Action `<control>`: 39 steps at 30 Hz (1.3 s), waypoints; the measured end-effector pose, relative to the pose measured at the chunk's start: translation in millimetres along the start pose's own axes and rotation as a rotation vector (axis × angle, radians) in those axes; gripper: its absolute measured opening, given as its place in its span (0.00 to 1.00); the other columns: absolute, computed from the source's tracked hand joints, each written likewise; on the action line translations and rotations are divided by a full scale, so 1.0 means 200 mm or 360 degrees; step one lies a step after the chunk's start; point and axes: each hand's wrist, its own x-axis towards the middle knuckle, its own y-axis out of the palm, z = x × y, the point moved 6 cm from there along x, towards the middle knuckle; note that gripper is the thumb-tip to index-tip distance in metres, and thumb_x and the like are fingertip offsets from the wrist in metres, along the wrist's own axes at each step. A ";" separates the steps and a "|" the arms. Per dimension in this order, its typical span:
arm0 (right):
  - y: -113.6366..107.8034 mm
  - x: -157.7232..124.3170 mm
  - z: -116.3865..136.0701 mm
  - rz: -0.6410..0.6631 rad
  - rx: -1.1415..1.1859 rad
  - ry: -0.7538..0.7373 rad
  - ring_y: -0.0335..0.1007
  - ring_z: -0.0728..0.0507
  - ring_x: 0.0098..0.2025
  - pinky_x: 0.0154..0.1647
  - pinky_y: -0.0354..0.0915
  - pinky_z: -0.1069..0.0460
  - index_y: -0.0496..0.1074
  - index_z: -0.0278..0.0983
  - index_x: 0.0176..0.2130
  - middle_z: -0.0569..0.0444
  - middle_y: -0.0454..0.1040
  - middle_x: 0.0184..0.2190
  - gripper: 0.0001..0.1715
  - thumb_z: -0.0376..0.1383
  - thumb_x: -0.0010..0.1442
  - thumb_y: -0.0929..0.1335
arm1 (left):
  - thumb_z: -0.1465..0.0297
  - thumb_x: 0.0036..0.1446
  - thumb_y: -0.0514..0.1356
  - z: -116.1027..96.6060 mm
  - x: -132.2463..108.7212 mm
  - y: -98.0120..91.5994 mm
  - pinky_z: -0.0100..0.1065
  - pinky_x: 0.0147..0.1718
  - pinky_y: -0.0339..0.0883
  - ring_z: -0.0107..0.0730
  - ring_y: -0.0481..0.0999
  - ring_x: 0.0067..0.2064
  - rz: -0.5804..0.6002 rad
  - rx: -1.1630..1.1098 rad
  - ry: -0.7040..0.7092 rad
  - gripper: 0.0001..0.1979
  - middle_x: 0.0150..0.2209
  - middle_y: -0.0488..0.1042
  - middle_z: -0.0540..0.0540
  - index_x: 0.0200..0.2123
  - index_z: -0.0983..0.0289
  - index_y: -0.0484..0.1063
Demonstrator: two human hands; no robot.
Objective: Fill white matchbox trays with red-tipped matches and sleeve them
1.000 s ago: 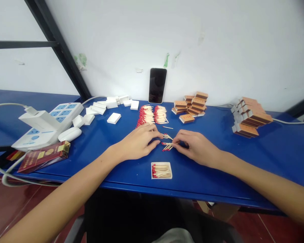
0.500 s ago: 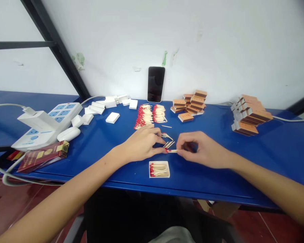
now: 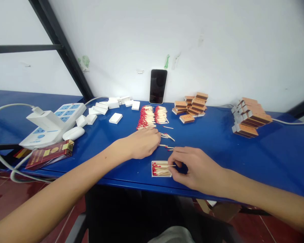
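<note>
Right hand (image 3: pixel 196 168), pinching a matchstick (image 3: pixel 171 165), has moved to the matchbox tray (image 3: pixel 152 169); left hand (image 3: pixel 145 143) curls, grip hidden.

pretty bright, even light on the flat white wall (image 3: pixel 116 40), soft sheen on the long glossy blue tabletop (image 3: pixel 218 135), murky underneath, edges stretched wide-angle style, top right corner dark and blurry
</note>
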 end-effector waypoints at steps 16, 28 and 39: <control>-0.12 0.01 -0.19 -0.0094 -0.0205 0.0006 0.67 0.47 0.32 0.32 0.61 0.51 0.73 0.38 0.41 0.53 0.71 0.33 0.08 0.37 0.64 0.66 | 0.69 0.67 0.54 -0.22 -0.32 -0.06 0.37 0.42 0.64 0.36 0.70 0.42 -0.0157 -0.0600 -0.0211 0.06 0.39 0.70 0.53 0.38 0.62 0.69; -0.04 0.03 -0.28 0.0245 -0.0039 0.0133 0.69 0.44 0.34 0.36 0.64 0.49 0.68 0.39 0.35 0.52 0.73 0.35 0.12 0.40 0.69 0.60 | 0.68 0.66 0.55 0.07 -0.02 -0.06 0.43 0.46 0.64 0.44 0.71 0.46 -0.0399 -0.0013 -0.0217 0.10 0.42 0.71 0.59 0.46 0.64 0.74; -0.05 -0.04 -0.12 0.0285 0.0021 0.0134 0.67 0.47 0.31 0.31 0.61 0.52 0.66 0.40 0.35 0.55 0.73 0.33 0.08 0.39 0.67 0.63 | 0.72 0.66 0.54 0.06 0.08 -0.04 0.42 0.43 0.64 0.43 0.70 0.42 -0.0253 0.0123 -0.0115 0.10 0.40 0.71 0.60 0.40 0.65 0.75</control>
